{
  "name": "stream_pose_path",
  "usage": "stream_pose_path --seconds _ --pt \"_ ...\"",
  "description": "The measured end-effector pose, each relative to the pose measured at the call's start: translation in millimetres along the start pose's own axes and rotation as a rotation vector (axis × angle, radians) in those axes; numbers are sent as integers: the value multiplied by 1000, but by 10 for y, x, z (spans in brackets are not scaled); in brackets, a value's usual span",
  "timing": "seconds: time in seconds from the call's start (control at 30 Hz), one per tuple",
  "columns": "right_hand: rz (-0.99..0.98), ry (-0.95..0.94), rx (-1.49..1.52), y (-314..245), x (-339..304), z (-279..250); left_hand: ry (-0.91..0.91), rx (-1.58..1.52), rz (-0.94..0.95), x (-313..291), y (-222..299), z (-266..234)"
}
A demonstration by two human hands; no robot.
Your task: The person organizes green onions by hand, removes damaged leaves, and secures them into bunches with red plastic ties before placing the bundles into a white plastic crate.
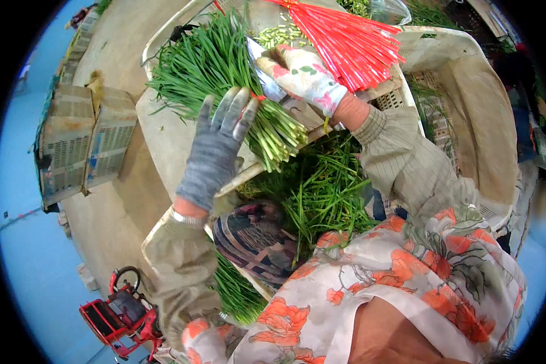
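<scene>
A bundle of green garlic chives (206, 67) lies slanted on a pale board (167, 130), its cut stem ends jutting over the near edge. A red tie (258, 97) circles it near the stems. My left hand (215, 142), in a grey glove, lies on the bundle beside the tie with its fingers stretched out; the thumb is mostly hidden. Just right of the bundle, my right hand (303, 76), in a white floral glove, has its fingers curled. What they hold, if anything, I cannot make out. A flat bluish-white piece (267, 79) shows between this hand and the chives.
Red tie strips (352, 45) fan out beyond my right hand, near short cut stems (279, 33). Loose green leaves (327, 188) heap below the board. More chives (239, 297) lie at lower left. A large crate (406, 36) stands right; stacked crates (112, 136) and a red tricycle (124, 315) are left.
</scene>
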State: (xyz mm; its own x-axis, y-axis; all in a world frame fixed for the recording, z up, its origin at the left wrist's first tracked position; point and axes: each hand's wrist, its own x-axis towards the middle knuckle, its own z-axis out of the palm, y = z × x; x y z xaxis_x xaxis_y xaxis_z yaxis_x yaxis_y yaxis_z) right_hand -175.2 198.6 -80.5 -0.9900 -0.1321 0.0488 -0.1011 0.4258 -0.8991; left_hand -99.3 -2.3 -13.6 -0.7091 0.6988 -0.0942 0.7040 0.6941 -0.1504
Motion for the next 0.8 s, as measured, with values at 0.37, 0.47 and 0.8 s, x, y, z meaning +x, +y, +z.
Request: stream_pose_path --seconds 0.37,0.47,0.8 --pt "-83 5 -368 168 -36 -132 161 -36 320 458 -202 595" --pt "-92 -46 -593 230 -124 -240 215 -82 94 277 -53 270" --pt "42 -282 -711 330 -105 -157 -200 177 -522 118 92 192"
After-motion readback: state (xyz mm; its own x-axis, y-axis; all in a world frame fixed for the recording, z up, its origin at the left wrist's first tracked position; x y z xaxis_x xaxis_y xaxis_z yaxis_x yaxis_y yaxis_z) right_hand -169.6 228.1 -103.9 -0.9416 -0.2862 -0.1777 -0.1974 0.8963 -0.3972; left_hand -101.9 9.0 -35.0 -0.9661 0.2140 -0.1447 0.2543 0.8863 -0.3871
